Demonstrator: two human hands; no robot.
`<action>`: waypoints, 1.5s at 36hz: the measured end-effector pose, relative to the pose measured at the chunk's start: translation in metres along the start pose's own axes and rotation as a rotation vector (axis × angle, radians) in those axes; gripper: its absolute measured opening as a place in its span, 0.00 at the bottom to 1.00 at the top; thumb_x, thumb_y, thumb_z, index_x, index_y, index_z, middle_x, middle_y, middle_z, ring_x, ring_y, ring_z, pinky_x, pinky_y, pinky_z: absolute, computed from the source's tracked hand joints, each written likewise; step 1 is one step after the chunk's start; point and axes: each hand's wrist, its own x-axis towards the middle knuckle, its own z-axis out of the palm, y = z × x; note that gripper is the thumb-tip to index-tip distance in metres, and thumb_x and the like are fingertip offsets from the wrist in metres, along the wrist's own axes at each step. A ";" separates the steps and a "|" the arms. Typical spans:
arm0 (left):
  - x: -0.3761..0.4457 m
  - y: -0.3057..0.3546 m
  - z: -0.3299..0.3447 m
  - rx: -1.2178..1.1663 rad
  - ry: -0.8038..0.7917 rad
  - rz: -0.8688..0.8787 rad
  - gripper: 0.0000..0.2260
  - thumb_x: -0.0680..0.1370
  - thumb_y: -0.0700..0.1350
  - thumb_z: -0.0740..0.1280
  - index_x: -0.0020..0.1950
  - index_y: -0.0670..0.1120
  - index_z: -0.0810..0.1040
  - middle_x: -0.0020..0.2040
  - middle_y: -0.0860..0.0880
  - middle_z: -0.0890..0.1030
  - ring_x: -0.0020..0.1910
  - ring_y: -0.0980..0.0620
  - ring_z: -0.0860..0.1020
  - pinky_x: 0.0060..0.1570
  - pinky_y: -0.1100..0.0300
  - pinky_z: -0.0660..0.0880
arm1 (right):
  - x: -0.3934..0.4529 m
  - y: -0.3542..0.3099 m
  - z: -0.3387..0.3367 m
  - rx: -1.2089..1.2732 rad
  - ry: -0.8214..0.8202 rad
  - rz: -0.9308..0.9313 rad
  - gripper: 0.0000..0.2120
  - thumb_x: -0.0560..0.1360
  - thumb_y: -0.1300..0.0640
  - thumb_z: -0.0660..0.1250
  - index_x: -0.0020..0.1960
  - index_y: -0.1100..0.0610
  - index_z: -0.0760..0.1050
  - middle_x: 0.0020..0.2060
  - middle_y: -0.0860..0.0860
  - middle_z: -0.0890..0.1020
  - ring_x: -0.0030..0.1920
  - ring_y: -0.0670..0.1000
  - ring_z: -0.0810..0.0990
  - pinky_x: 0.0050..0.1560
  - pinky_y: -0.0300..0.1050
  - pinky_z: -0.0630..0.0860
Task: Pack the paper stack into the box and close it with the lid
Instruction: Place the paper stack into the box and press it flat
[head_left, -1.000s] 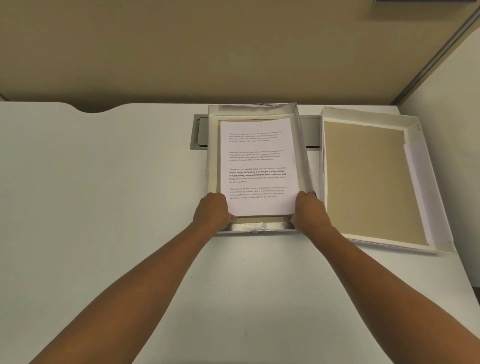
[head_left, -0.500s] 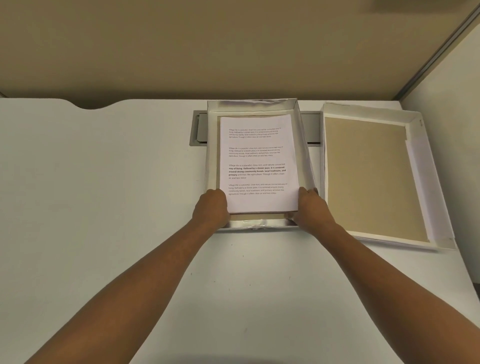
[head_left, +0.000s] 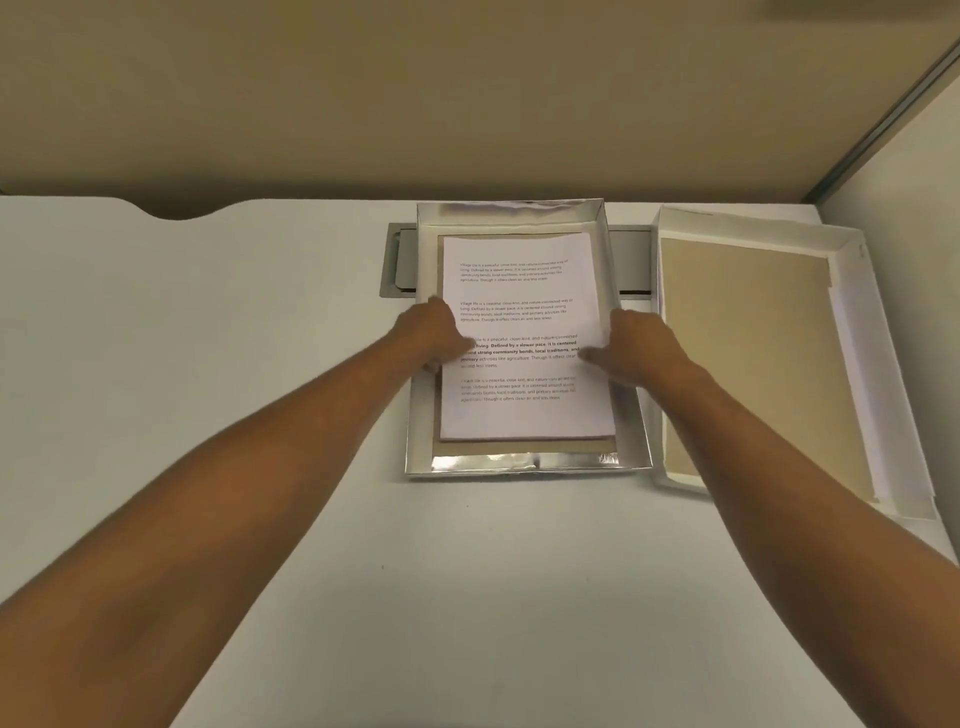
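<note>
L hand: palm down, fingers flat, thumb pointed inward.
R hand: palm down, thumb extended inward.
Arms: both stretched fwd, bare.

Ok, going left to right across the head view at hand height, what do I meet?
Bare table → left hand → paper stack in the silver box → right hand → white lid, lying open side up.

White paper stack with black text, silver box, white lid lined tan
</note>
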 end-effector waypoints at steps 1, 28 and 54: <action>0.007 0.001 -0.002 -0.086 0.049 0.009 0.29 0.78 0.52 0.67 0.73 0.40 0.63 0.66 0.42 0.76 0.61 0.42 0.77 0.51 0.53 0.76 | 0.008 -0.001 -0.002 0.029 0.035 -0.001 0.25 0.75 0.46 0.68 0.62 0.64 0.72 0.56 0.60 0.80 0.56 0.60 0.78 0.44 0.45 0.69; 0.123 0.009 -0.020 -0.014 0.108 0.023 0.30 0.81 0.45 0.57 0.80 0.50 0.47 0.61 0.40 0.78 0.55 0.39 0.78 0.48 0.50 0.76 | 0.151 -0.028 -0.027 -0.049 -0.037 0.036 0.19 0.75 0.61 0.56 0.64 0.61 0.72 0.58 0.59 0.81 0.52 0.61 0.82 0.52 0.48 0.78; 0.117 0.010 -0.040 -0.180 -0.162 0.039 0.36 0.78 0.36 0.58 0.79 0.57 0.45 0.55 0.41 0.76 0.42 0.40 0.83 0.38 0.48 0.83 | 0.178 -0.011 -0.009 -0.036 -0.013 -0.030 0.22 0.75 0.60 0.58 0.69 0.52 0.66 0.54 0.59 0.82 0.56 0.61 0.79 0.45 0.45 0.68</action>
